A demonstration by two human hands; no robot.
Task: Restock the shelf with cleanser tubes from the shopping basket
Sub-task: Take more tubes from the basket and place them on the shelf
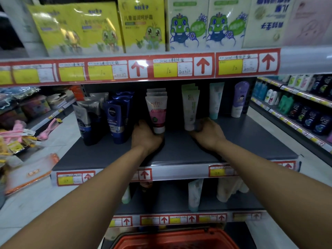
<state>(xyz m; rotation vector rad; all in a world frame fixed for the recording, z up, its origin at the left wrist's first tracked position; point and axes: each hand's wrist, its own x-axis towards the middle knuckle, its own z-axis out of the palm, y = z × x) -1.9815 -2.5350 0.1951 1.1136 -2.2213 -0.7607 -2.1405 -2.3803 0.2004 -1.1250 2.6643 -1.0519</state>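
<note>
On the dark middle shelf (179, 150) stand rows of cleanser tubes, cap down. My left hand (145, 136) grips the base of a pink and white softto tube (157, 112) at the front of its row. My right hand (208, 133) holds the cap end of a white and green tube (190, 108), which stands upright before others like it. The red shopping basket (176, 239) sits at the bottom edge below the shelves; its contents are hidden.
Dark blue Nivea tubes (116, 119) and grey tubes (86, 121) stand left of my hands. A teal tube (215, 99) and a purple bottle (239, 99) stand to the right. Yellow and white boxes (142, 24) fill the upper shelf. Bottles line a side shelf (296, 112) at right.
</note>
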